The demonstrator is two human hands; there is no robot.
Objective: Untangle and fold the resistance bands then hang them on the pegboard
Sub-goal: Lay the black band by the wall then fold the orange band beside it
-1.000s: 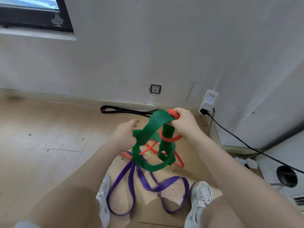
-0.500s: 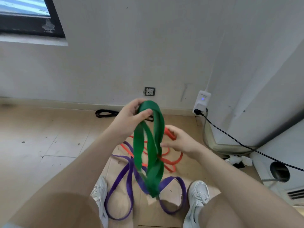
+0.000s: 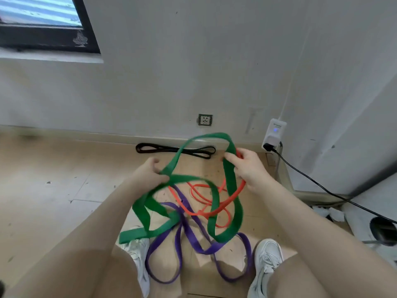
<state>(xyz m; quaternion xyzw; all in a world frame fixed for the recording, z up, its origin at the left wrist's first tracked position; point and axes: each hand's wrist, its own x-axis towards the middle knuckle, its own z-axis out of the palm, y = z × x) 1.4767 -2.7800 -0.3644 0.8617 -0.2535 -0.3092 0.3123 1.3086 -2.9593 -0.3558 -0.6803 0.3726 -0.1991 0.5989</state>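
Between left hand [image 3: 148, 174] and right hand [image 3: 250, 166]: green band [image 3: 227, 175], gripped.

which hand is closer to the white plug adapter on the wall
Right. The right hand grips the green band just below and left of the white plug adapter. The left hand pinches the same band much farther left, across the loop.

light wood-look floor [image 3: 53, 211] with scuffs and specks. purple band [image 3: 193, 244] lies looped at 6 o'clock between two white shoes [image 3: 265, 267]. orange band [image 3: 202, 196] in coils just past it toward 12, touching the purple. black band [image 3: 175, 149] flat along the baseboard at 12. black cable [image 3: 322, 186] trails at 3 o'clock beside crumpled white paper [image 3: 330, 212].
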